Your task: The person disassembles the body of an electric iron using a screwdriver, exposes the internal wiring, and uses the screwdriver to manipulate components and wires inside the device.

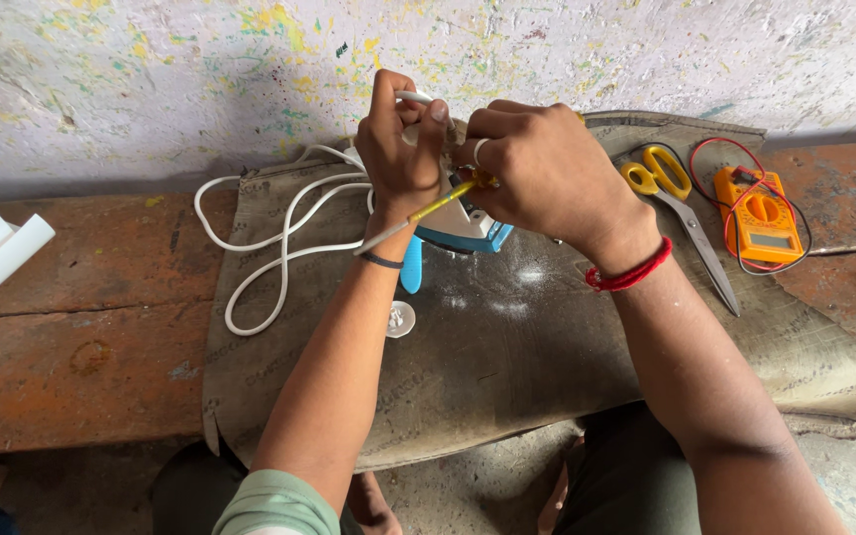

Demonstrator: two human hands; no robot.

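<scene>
So your left hand [400, 149] is wrapped around the white cord [279, 233] right where it enters the blue and white appliance [463, 230], fingers closed on it near the top. Your right hand [537, 163] is pinched shut on a thin yellow-handled screwdriver [428, 210], its shaft slanting down to the left across your left wrist. The appliance sits at the middle of the grey mat [507, 367], mostly hidden under your hands, so I can't tell exactly where the tip lands.

My take: keep the left hand steady as the anchor and let the right do only small turns. That screwdriver looks thin, so press straight along its axis or it'll probably slip out. Stay low over the mat; any small part that drops stays findable there. A little round white piece [400, 319] already lies just near of the appliance, so don't sweep it with your forearm.

Room-wise: the cord loops sprawl to the left, and the scissors [681, 213] plus the orange multimeter [760, 216] with its red and black leads sit to the right, close to your right wrist. The wall is right behind the appliance, so the open space is on the near side of the mat.
</scene>
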